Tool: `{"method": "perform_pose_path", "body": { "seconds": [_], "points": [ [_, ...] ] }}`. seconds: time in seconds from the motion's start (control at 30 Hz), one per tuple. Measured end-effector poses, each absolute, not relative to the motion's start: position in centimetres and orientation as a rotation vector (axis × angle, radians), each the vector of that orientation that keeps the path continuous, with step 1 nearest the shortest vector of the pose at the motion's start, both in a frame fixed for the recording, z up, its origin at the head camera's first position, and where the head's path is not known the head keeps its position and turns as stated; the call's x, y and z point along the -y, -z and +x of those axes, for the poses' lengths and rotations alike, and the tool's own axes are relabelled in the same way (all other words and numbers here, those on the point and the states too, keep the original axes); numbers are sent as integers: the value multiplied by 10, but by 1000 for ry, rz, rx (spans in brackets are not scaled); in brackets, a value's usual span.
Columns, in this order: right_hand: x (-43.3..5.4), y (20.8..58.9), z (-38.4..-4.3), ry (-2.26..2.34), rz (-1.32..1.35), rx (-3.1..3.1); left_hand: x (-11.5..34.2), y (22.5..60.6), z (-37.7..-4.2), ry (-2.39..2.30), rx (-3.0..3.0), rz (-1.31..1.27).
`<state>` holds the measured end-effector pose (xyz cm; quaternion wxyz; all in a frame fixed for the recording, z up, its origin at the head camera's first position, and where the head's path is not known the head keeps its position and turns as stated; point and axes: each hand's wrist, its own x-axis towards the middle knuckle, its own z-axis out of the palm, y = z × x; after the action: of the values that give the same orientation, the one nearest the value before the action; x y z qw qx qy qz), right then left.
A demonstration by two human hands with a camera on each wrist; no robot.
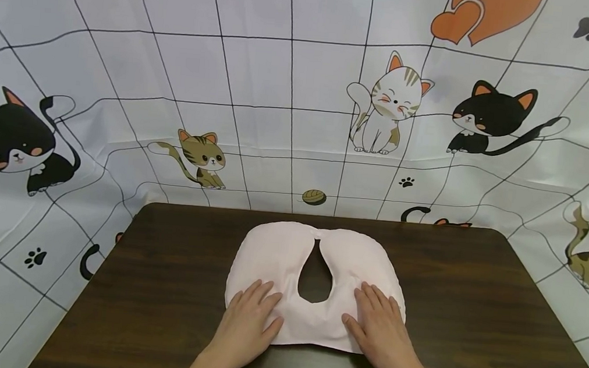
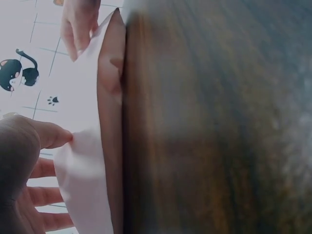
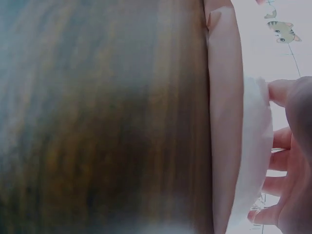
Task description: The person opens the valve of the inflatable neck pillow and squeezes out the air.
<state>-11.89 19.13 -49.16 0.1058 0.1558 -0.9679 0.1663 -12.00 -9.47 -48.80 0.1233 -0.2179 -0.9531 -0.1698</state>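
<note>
A pale pink U-shaped neck pillow (image 1: 311,326) lies flat on the table, its two rounded ends meeting at the far side around a teardrop-shaped gap. My left hand (image 1: 249,323) rests on its near left part with the fingers spread and pointing away from me. On the near right part my right hand (image 1: 380,332) lies in much the same way, thumb turned inward. In the left wrist view, fingertips touch the top of the pillow (image 2: 85,170), whose near side edge shows above the wood. The right wrist view shows the pillow's edge (image 3: 226,122) beside the other fingers.
The dark wooden table (image 1: 160,271) extends to both sides of the pillow. Behind it and along its sides hangs a white cloth (image 1: 262,76) with a black grid and printed cats, paw prints and hearts.
</note>
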Motion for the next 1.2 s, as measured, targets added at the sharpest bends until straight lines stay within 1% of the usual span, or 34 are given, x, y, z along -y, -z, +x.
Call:
{"method": "perform_pose_path", "body": {
  "seconds": [0.27,0.63,0.9,1.2],
  "points": [
    [-191,483,-115,-438,544,2774,93,476,-116,497,2694,-699],
    [-188,477,-112,-492,651,2638,83,464,-114,509,2493,-822],
    [-180,484,-113,-448,694,2569,69,469,-116,452,2428,-929],
    [-175,488,-112,-435,770,2512,67,481,-117,337,2443,-941]
  ]
}}
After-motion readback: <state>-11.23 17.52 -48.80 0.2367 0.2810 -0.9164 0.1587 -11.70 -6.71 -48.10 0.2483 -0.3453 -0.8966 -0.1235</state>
